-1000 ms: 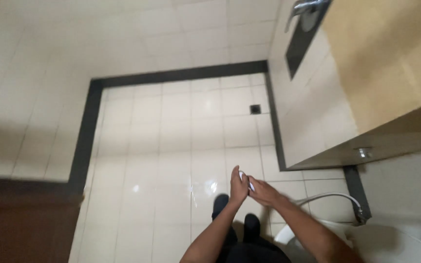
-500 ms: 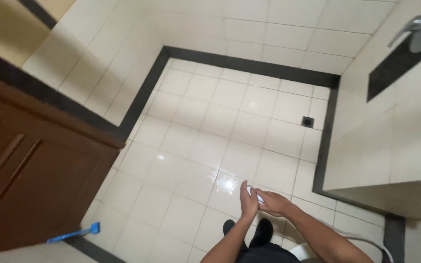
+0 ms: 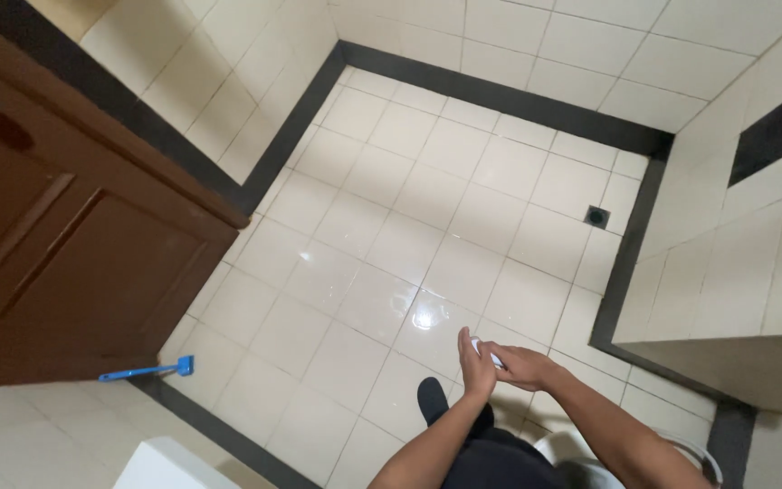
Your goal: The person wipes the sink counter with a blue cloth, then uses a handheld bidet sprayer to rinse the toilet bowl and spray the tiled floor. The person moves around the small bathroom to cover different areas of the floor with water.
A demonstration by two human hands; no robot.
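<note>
Fingers (image 3: 477,349) of both hands are closing together on a small white object (image 3: 491,353) above glossy cream floor tiles (image 3: 391,244); blue brush (image 3: 147,370) lying beside brown wooden door (image 3: 74,263).

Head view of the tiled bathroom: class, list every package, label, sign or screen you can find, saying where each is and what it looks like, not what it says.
No label, sign or screen is in view.
Possible package: a small white item pinched between the left hand and right hand, low centre above the tiled floor; too small to identify.
</note>
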